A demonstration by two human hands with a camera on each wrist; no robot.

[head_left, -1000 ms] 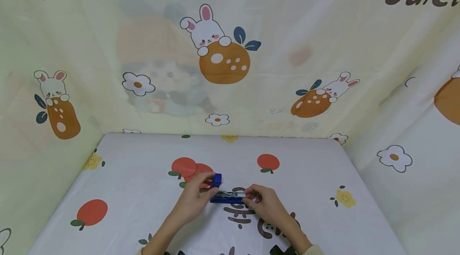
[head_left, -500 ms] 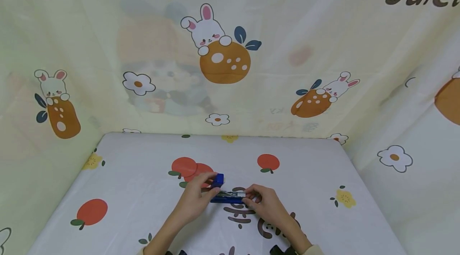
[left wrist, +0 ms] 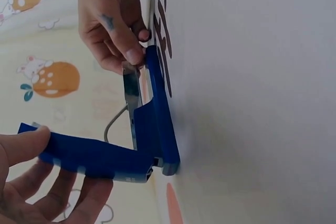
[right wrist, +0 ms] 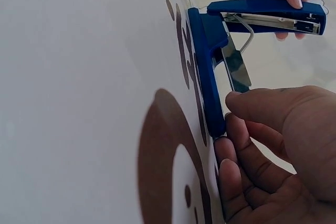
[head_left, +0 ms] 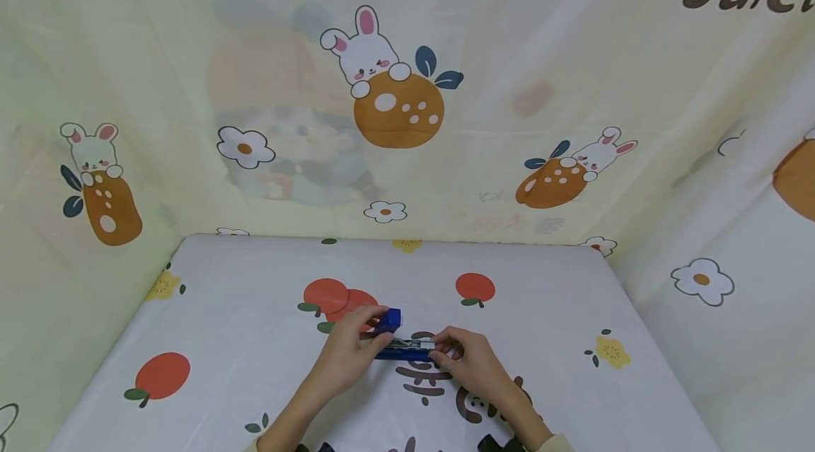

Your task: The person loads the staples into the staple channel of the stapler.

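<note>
A blue stapler [head_left: 404, 354] stands on the table with its top cover swung up steeply from the base [left wrist: 165, 124]. My left hand [head_left: 346, 351] grips the raised cover [left wrist: 100, 157], thumb on one side and fingers on the other. At the stapler's free end, my right hand [head_left: 472, 365] pinches the metal staple magazine [right wrist: 237, 69] between thumb and curled fingers, close to the end of the base. A bent metal wire [left wrist: 109, 124] links the magazine and the cover. Whatever lies inside the magazine's tip is hidden by the right fingertips.
A white cloth [head_left: 255, 339] printed with fruit and dark lettering covers the table. Behind and to both sides hang pale curtains [head_left: 286, 70] with rabbit prints. Dark objects [head_left: 499, 443] show at the near edge, close to the right forearm.
The left hand and the stapler's cover have shifted slightly to the right, the cover leaning a little further over the base. My right hand has stayed in place at the magazine.
</note>
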